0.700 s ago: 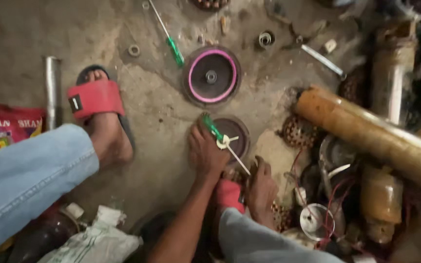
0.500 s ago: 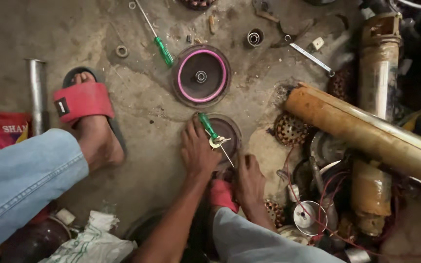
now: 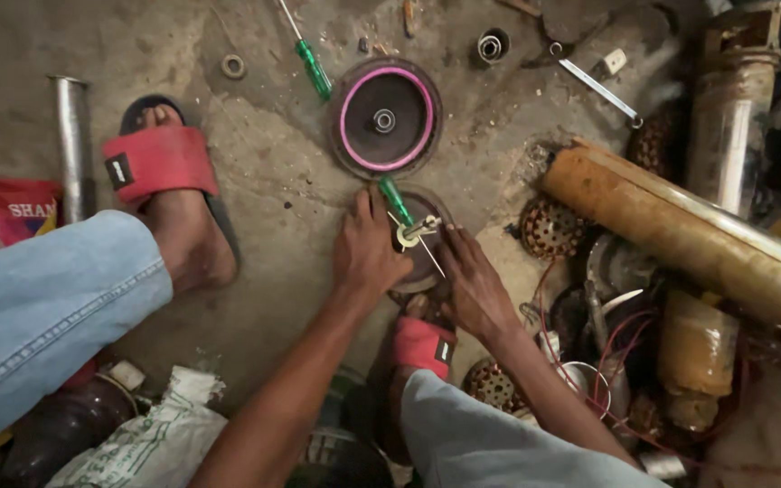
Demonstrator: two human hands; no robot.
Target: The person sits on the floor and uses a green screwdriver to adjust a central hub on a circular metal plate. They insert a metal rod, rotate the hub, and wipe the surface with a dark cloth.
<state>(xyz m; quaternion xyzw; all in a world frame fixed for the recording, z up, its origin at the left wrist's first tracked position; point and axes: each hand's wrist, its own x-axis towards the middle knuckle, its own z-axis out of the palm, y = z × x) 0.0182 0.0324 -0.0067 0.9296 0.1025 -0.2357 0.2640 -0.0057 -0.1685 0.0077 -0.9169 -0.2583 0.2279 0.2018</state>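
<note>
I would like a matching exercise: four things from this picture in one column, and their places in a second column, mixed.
Things:
1. green-handled screwdriver
2. round disc with pink ring
3. metal tube
4. wrench

Places:
A. far left, beside the red sandal
B. in the left hand
C. upper right on the floor
D. just above both hands

Pairs: 1-B, 2-D, 3-A, 4-C

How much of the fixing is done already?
Looks done: one round disc with a pink ring lies apart on the floor. In hand: the left hand holds a green-handled screwdriver at a dark round part, which the right hand steadies. Left: rusty parts wait alongside.
</note>
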